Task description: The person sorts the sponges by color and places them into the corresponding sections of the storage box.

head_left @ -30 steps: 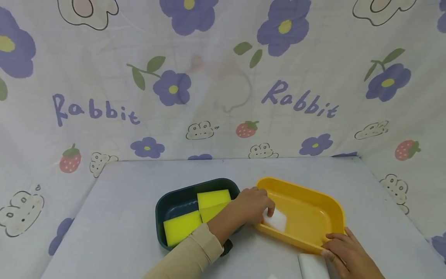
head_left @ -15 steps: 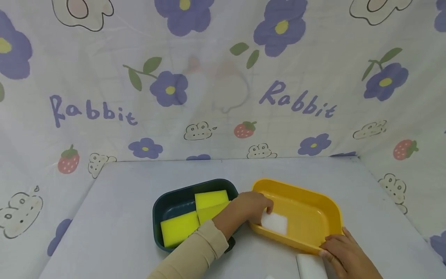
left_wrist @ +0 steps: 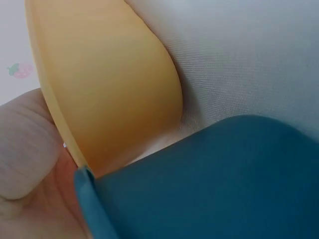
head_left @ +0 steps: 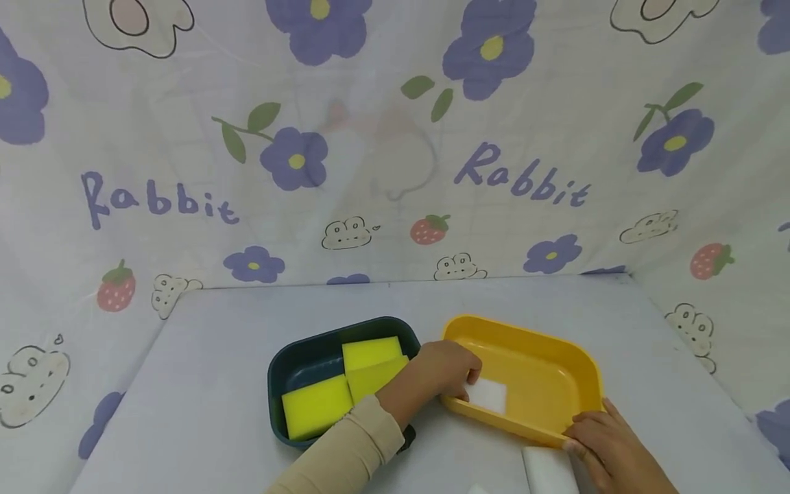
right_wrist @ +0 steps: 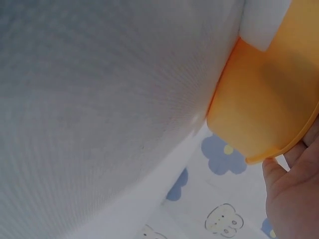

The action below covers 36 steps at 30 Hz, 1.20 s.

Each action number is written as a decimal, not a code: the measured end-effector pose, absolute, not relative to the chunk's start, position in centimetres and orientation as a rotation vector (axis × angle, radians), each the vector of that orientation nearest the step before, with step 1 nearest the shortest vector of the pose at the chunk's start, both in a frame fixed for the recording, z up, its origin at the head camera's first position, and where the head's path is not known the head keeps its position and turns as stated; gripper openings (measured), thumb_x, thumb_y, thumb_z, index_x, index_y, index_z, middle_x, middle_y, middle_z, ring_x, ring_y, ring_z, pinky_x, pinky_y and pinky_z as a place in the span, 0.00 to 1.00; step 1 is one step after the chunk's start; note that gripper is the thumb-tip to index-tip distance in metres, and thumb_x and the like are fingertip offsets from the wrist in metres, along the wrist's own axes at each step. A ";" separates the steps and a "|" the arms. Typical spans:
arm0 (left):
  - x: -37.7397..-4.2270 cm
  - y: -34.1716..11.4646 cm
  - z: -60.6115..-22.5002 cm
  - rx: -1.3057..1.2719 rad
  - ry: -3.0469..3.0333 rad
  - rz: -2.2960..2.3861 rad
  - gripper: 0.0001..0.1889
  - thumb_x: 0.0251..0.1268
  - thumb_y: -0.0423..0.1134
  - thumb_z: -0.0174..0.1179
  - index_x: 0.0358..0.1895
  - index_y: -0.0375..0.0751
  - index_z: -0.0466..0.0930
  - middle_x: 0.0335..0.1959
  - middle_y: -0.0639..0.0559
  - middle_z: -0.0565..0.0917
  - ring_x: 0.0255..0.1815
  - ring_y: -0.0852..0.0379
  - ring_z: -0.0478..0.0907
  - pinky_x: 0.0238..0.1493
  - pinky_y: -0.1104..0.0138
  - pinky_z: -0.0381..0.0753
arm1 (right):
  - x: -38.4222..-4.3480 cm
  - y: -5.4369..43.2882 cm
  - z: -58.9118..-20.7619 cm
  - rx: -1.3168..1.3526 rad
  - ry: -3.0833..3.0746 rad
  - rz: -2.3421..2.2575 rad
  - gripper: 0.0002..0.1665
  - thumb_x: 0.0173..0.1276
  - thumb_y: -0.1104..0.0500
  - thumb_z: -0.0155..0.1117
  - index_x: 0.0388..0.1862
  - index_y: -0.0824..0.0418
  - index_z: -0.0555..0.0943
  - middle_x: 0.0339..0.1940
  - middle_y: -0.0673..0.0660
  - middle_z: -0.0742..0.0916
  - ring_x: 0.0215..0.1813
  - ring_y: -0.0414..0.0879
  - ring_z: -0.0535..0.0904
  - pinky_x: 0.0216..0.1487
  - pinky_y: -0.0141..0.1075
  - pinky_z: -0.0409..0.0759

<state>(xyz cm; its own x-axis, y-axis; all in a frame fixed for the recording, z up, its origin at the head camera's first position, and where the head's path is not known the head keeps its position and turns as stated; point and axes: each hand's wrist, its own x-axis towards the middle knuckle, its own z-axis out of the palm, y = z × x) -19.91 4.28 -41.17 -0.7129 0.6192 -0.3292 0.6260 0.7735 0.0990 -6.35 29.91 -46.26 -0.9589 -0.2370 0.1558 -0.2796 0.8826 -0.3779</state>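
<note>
My left hand (head_left: 447, 370) reaches over the near left rim of a yellow tray (head_left: 537, 370). Its curled thumb and index finger pinch the left end of a white sponge block (head_left: 492, 396), which lies flat at the tray's left; the fingers hide that end. At the near right corner, my right hand (head_left: 611, 439) grips the tray's rim, fingers over the edge and thumb outside. Beside the tray on the left, a dark green tray (head_left: 296, 360) holds yellow sponges (head_left: 315, 408); my left forearm partly covers it. In the left wrist view, the two trays' walls stand close together.
A white block (head_left: 548, 470) lies on the table in front of the yellow tray, close to my right hand. The tip of another white thing (head_left: 477, 489) shows at the bottom edge. Behind the table (head_left: 204, 357) hangs a flower-printed cloth (head_left: 370, 171).
The white sponge block, tilted in my left fingers a second ago, now lies flat in the yellow tray. My right hand keeps its grip on the rim. The head view shifts slightly.
</note>
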 end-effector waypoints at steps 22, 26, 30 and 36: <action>-20.0 4.6 -41.9 0.960 2.653 -0.136 0.20 0.61 0.55 0.71 0.53 0.57 0.80 0.35 0.60 0.78 0.35 0.59 0.72 0.40 0.68 0.76 | -6.3 29.8 -46.2 0.416 -2.919 0.640 0.06 0.69 0.54 0.70 0.35 0.42 0.82 0.39 0.37 0.82 0.49 0.47 0.80 0.76 0.55 0.52; -19.9 4.6 -41.8 0.971 2.667 -0.159 0.20 0.63 0.56 0.69 0.55 0.55 0.78 0.36 0.60 0.78 0.35 0.59 0.72 0.38 0.68 0.76 | -6.2 29.7 -46.3 0.424 -2.899 0.648 0.07 0.68 0.56 0.70 0.34 0.42 0.82 0.39 0.38 0.82 0.49 0.48 0.80 0.77 0.54 0.51; -19.7 4.5 -41.8 0.954 2.678 -0.135 0.22 0.65 0.58 0.66 0.59 0.56 0.77 0.42 0.60 0.80 0.37 0.59 0.72 0.43 0.66 0.78 | -6.2 29.7 -46.3 0.410 -2.920 0.664 0.07 0.69 0.56 0.70 0.34 0.42 0.82 0.40 0.39 0.83 0.50 0.49 0.80 0.77 0.55 0.50; -19.2 3.9 -41.5 0.954 2.696 -0.034 0.25 0.67 0.63 0.62 0.62 0.58 0.77 0.48 0.60 0.81 0.40 0.59 0.74 0.48 0.65 0.79 | -6.3 29.7 -46.1 0.402 -2.932 0.659 0.06 0.69 0.56 0.70 0.35 0.43 0.83 0.41 0.40 0.83 0.51 0.50 0.80 0.77 0.55 0.50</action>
<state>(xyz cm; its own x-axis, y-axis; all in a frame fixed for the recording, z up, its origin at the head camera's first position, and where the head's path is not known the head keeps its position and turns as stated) -19.19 3.93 -41.49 -0.7421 0.6135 -0.2699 0.6201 0.7813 0.0712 -6.27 29.75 -46.15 -0.9590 -0.2321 0.1629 -0.2795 0.8706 -0.4048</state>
